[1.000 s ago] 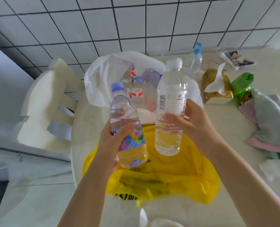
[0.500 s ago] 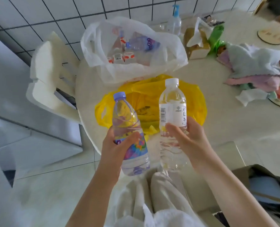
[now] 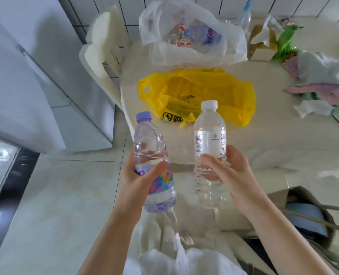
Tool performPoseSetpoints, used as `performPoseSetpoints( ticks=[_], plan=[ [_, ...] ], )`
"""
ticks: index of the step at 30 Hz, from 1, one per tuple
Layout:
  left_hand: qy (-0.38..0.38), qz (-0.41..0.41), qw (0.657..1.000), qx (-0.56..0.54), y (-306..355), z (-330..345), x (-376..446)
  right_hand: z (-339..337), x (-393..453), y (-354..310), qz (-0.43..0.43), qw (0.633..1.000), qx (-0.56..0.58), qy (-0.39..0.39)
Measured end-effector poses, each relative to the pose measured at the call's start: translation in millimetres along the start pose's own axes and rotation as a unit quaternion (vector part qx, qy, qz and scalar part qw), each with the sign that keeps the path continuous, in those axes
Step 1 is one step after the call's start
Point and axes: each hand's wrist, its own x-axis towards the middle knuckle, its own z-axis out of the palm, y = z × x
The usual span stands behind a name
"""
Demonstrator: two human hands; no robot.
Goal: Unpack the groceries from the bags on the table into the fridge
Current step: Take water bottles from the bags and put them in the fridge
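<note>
My left hand (image 3: 139, 175) grips a purple-capped water bottle (image 3: 150, 143) with a colourful label, held upright over the floor. My right hand (image 3: 230, 173) grips a white-capped clear bottle (image 3: 209, 139) with a white label, also upright. Both bottles hang in front of the table's near edge. On the table (image 3: 264, 135) lies a flattened yellow bag (image 3: 200, 92). Behind it stands a white plastic bag (image 3: 190, 32) holding another bottle and small cartons. The white fridge (image 3: 25, 76) stands at the left with its door closed.
A white chair (image 3: 103, 48) stands between fridge and table. Crumpled cloths (image 3: 323, 76), a tissue box (image 3: 262, 44), a green bag (image 3: 285, 40) and a spray bottle (image 3: 244, 16) crowd the table's right and back. An open box (image 3: 303, 211) sits on the floor at the right.
I have drawn back from the table with both bottles, which now hang over the floor instead of the yellow bag. The fridge has come into view at the left.
</note>
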Motion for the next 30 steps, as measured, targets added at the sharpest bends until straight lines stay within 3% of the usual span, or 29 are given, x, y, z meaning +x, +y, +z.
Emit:
performPoseSetpoints(
  ticks=[14,22,30],
  plan=[
    [0.24,-0.02,0.97,-0.019,-78,-75,-172,55,-106,49,-0.017,0.967,-0.158,-0.198],
    [0.348,-0.032,0.934,-0.072,-99,-151,-220,146,-142,68,-0.01,0.937,-0.169,-0.305],
    [0.403,-0.04,0.911,-0.075,-120,-274,-249,265,-182,89,0.005,0.925,-0.174,-0.338]
  ],
)
